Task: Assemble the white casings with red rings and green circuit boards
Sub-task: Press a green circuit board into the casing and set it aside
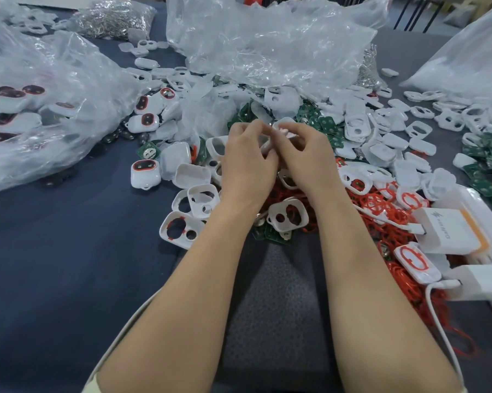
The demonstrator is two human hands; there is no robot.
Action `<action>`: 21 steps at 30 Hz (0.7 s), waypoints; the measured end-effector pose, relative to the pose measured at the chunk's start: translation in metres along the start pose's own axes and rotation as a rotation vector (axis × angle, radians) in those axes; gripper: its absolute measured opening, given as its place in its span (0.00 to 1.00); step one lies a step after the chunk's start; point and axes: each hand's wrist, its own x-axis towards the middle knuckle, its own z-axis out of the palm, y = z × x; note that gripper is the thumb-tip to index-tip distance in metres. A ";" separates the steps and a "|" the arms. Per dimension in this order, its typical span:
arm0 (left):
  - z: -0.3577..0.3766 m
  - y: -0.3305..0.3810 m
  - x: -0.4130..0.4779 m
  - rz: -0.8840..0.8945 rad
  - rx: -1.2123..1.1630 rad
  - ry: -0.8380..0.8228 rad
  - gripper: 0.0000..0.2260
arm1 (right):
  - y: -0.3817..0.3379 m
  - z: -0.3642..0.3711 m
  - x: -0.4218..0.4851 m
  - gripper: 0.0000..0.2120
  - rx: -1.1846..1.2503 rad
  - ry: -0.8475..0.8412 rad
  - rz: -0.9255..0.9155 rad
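Note:
My left hand (246, 163) and my right hand (304, 160) meet above the middle of the pile, fingers curled round a small white casing (280, 131) held between them; most of it is hidden by my fingers. Loose white casings (203, 199) lie below and left of my hands. A tangle of red rings (381, 205) spreads to the right. Green circuit boards (321, 121) lie behind my hands and more green circuit boards (488, 163) at the far right. A finished casing with a red ring (145, 173) lies to the left.
Crumpled clear plastic bags (267, 46) rise behind the pile. Another bag (34, 120) on the left holds finished pieces. A white charger block (449, 231) with a cable sits at the right on a white box. The dark blue table (68, 251) stretches to the left.

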 end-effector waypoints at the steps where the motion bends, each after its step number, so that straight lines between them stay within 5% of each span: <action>1: 0.000 0.000 0.001 -0.011 -0.041 -0.013 0.09 | 0.000 -0.001 0.001 0.14 -0.001 -0.004 0.015; 4: -0.001 -0.001 0.004 -0.063 -0.141 -0.014 0.04 | 0.003 -0.006 0.004 0.16 0.032 -0.029 0.065; 8: -0.002 -0.006 0.006 -0.075 -0.167 0.025 0.04 | 0.003 -0.008 0.003 0.05 0.078 -0.040 0.034; 15: -0.002 -0.004 0.007 -0.138 -0.227 -0.036 0.05 | 0.004 -0.012 0.004 0.08 0.173 -0.068 -0.003; 21: -0.001 -0.004 0.007 -0.128 -0.198 -0.055 0.09 | 0.007 -0.004 0.008 0.06 0.013 0.010 -0.094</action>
